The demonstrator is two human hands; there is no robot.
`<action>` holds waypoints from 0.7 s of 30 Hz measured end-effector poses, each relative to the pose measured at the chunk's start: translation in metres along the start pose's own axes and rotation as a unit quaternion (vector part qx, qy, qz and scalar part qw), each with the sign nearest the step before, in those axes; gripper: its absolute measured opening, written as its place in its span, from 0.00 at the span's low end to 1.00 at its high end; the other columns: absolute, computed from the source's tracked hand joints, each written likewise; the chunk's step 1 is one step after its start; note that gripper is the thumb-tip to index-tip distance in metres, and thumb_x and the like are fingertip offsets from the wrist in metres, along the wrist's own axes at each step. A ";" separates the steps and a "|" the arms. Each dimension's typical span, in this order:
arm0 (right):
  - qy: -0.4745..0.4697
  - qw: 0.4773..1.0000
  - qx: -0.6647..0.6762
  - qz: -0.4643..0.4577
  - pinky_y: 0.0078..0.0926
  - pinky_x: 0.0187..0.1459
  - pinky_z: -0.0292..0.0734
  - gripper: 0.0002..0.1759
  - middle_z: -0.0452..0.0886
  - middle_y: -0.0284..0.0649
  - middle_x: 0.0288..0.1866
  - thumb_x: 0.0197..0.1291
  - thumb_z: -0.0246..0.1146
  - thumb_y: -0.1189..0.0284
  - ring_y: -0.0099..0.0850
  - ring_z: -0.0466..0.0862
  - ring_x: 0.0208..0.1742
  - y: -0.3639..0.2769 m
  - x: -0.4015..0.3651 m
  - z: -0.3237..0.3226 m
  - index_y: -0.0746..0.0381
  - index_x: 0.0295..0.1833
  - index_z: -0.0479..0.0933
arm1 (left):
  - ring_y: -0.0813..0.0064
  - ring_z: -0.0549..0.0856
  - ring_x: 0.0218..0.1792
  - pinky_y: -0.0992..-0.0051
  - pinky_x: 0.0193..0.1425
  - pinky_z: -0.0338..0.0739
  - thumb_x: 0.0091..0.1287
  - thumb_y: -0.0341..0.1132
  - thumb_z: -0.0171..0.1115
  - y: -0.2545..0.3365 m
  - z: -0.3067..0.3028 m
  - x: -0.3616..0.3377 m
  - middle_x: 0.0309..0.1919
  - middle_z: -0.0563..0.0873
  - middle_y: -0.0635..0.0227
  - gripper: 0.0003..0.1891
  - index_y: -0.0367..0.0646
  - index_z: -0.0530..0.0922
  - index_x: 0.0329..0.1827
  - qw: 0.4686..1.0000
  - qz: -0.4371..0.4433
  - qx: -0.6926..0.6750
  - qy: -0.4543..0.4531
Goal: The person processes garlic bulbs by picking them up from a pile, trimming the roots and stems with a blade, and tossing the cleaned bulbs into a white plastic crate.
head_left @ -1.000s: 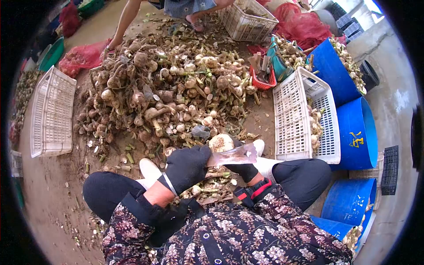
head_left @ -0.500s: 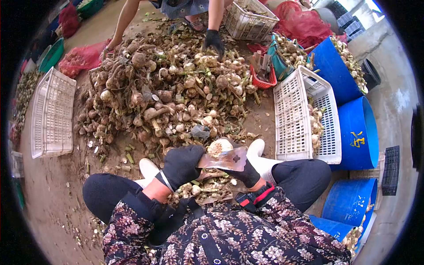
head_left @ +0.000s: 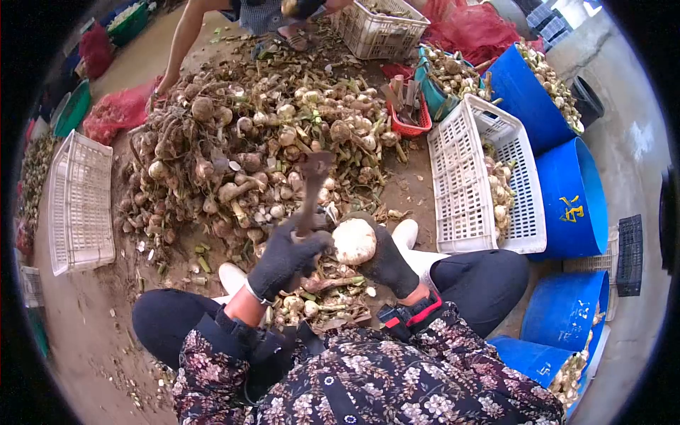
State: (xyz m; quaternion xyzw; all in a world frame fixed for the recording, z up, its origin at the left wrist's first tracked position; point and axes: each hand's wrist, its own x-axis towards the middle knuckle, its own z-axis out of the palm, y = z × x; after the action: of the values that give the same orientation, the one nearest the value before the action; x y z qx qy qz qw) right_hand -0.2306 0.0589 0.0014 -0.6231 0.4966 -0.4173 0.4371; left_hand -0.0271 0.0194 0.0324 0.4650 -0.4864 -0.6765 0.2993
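Note:
My left hand (head_left: 289,256), in a dark glove, is closed around the handle of a flat-bladed knife (head_left: 314,185). The blade points up and away from me, over the near side of the heap. In my gloved right hand (head_left: 391,263) sits a large pale garlic bulb (head_left: 354,241), its whitish face turned up. The left fingers are right beside the bulb. Below both hands, between my legs, lie garlic bulbs and trimmed stalks (head_left: 319,306). Just ahead spreads a big heap of untrimmed garlic (head_left: 248,156) with roots and stems.
White crates stand at left (head_left: 83,202) and right (head_left: 467,177), the right one holding garlic. Blue barrels (head_left: 570,195) line the right side. A red basket (head_left: 412,126) holds stick-like pieces. Across the heap, another person's gloved hand (head_left: 303,7) shows beside a crate (head_left: 379,32).
The knife has swung from lying across the bulb to pointing upward, and my left hand has shifted slightly down. The bulb is more exposed. The other person's gloved hand has lifted off the heap.

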 end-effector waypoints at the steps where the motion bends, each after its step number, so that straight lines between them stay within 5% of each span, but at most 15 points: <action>1: -0.003 1.000 0.002 -0.002 0.33 0.53 0.76 0.36 0.81 0.45 0.50 0.42 0.75 0.69 0.38 0.82 0.52 -0.007 0.003 0.001 0.60 0.59 0.69 | 0.85 0.78 0.25 0.81 0.27 0.74 0.59 0.36 0.68 0.006 0.003 -0.002 0.30 0.82 0.73 0.15 0.42 0.77 0.47 0.993 -0.066 -0.089 -0.050; 4: -0.047 0.993 -0.080 0.075 0.36 0.53 0.77 0.40 0.79 0.48 0.52 0.41 0.76 0.67 0.40 0.81 0.55 -0.020 0.010 0.004 0.57 0.62 0.67 | 0.85 0.77 0.23 0.83 0.25 0.72 0.58 0.36 0.71 -0.009 0.006 0.000 0.30 0.82 0.73 0.23 0.40 0.75 0.54 0.986 -0.092 -0.101 -0.097; 8: -0.039 0.935 -0.346 -0.063 0.38 0.53 0.75 0.40 0.77 0.50 0.53 0.46 0.73 0.63 0.45 0.80 0.53 0.006 0.015 0.000 0.57 0.64 0.65 | 0.83 0.80 0.28 0.81 0.30 0.75 0.54 0.33 0.73 -0.013 0.009 0.000 0.33 0.83 0.72 0.26 0.40 0.75 0.57 0.988 -0.056 -0.121 -0.079; 10: 0.050 0.956 -0.280 -0.075 0.38 0.53 0.75 0.38 0.75 0.49 0.53 0.48 0.71 0.64 0.45 0.79 0.53 0.005 0.023 -0.001 0.58 0.65 0.64 | 0.82 0.81 0.37 0.78 0.42 0.77 0.52 0.30 0.74 -0.013 0.007 -0.004 0.38 0.83 0.71 0.27 0.39 0.75 0.56 0.999 0.029 -0.010 -0.025; 11: 0.066 0.986 -0.147 0.050 0.36 0.53 0.75 0.33 0.75 0.49 0.54 0.52 0.69 0.67 0.45 0.78 0.54 0.017 0.021 -0.003 0.61 0.63 0.66 | 0.73 0.83 0.40 0.73 0.48 0.78 0.49 0.28 0.74 -0.012 0.006 -0.007 0.44 0.82 0.67 0.28 0.40 0.75 0.55 0.997 0.067 0.027 0.000; 12: 0.063 0.986 -0.148 0.050 0.36 0.53 0.75 0.33 0.75 0.49 0.54 0.52 0.69 0.67 0.45 0.78 0.54 0.022 0.018 -0.003 0.61 0.63 0.66 | 0.73 0.83 0.40 0.73 0.48 0.78 0.49 0.28 0.74 -0.016 0.005 -0.006 0.44 0.82 0.67 0.28 0.40 0.75 0.55 0.997 0.067 0.025 0.002; 14: -0.025 0.972 0.217 0.091 0.35 0.56 0.75 0.25 0.75 0.46 0.54 0.55 0.66 0.71 0.41 0.78 0.55 0.029 0.010 -0.004 0.65 0.59 0.71 | 0.62 0.84 0.39 0.68 0.48 0.78 0.46 0.28 0.74 -0.023 0.005 -0.003 0.46 0.81 0.63 0.27 0.43 0.76 0.52 0.932 0.274 0.228 0.069; 15: -0.020 0.999 0.030 0.038 0.32 0.57 0.75 0.19 0.78 0.42 0.52 0.57 0.64 0.72 0.35 0.80 0.54 0.034 0.011 0.011 0.66 0.54 0.74 | 0.54 0.83 0.41 0.64 0.47 0.78 0.48 0.32 0.73 -0.024 0.008 -0.003 0.47 0.79 0.60 0.24 0.46 0.76 0.49 0.916 0.292 0.265 0.078; 16: 0.000 0.971 -0.177 -0.162 0.29 0.54 0.77 0.18 0.79 0.38 0.50 0.58 0.65 0.70 0.30 0.79 0.52 0.035 0.002 0.007 0.65 0.53 0.75 | 0.54 0.83 0.41 0.64 0.47 0.78 0.48 0.32 0.73 -0.023 0.010 -0.005 0.47 0.79 0.60 0.24 0.46 0.76 0.49 0.916 0.291 0.267 0.077; 18: 0.002 0.982 0.179 0.059 0.27 0.52 0.76 0.19 0.80 0.38 0.46 0.58 0.66 0.68 0.29 0.79 0.49 0.039 -0.011 0.023 0.65 0.52 0.75 | 0.54 0.82 0.44 0.63 0.47 0.77 0.52 0.38 0.70 -0.021 0.012 -0.008 0.45 0.79 0.61 0.20 0.47 0.76 0.47 0.919 0.183 0.350 0.019; 19: 0.006 0.982 0.180 0.060 0.27 0.52 0.76 0.19 0.80 0.38 0.46 0.58 0.66 0.68 0.29 0.79 0.49 0.045 -0.011 0.021 0.65 0.52 0.75 | 0.54 0.82 0.42 0.62 0.43 0.77 0.56 0.40 0.67 -0.028 0.009 -0.009 0.42 0.80 0.61 0.17 0.49 0.77 0.47 0.932 0.210 0.294 -0.004; 21: -0.023 0.919 0.318 0.234 0.28 0.51 0.74 0.18 0.80 0.37 0.44 0.59 0.65 0.67 0.28 0.78 0.47 0.040 0.004 0.009 0.66 0.52 0.75 | 0.54 0.82 0.41 0.61 0.43 0.77 0.56 0.39 0.67 -0.028 0.003 -0.006 0.41 0.80 0.61 0.16 0.48 0.77 0.46 0.926 0.199 0.321 -0.002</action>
State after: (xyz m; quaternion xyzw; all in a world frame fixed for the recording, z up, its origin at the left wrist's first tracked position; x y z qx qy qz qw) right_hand -0.2315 0.0508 -0.0387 -0.3270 0.4595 -0.4248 0.7082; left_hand -0.0258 0.0356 0.0081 0.4282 -0.7605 -0.4121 0.2617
